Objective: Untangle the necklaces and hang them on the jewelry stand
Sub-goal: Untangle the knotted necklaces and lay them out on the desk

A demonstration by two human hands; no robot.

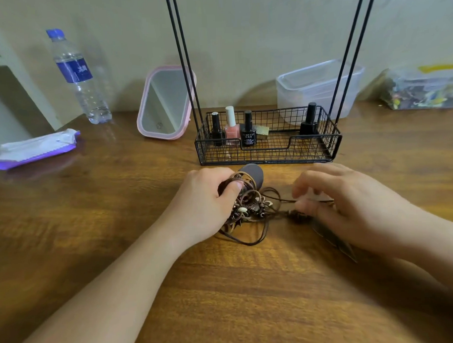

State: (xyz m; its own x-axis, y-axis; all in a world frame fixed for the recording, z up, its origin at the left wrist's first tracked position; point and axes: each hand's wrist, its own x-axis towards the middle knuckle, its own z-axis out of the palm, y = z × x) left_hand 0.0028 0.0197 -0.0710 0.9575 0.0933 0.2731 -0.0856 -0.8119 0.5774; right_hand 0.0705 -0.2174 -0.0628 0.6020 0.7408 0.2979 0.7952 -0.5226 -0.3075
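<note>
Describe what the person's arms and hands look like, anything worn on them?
Both forearms are bare to the frame's edge, no sleeves showing. The left hand and right hand show no rings, watch, bracelet or gloves. The right hand's fingers are blurred, so their nails are unclear.

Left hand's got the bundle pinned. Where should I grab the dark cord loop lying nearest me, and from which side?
Pinch the dark cord loop at its near curve, coming down from above on the near side. There it lies as a bare strand on the table, apart from the beaded tangle that the left hand holds. The right hand is probably better placed to take it.
</note>
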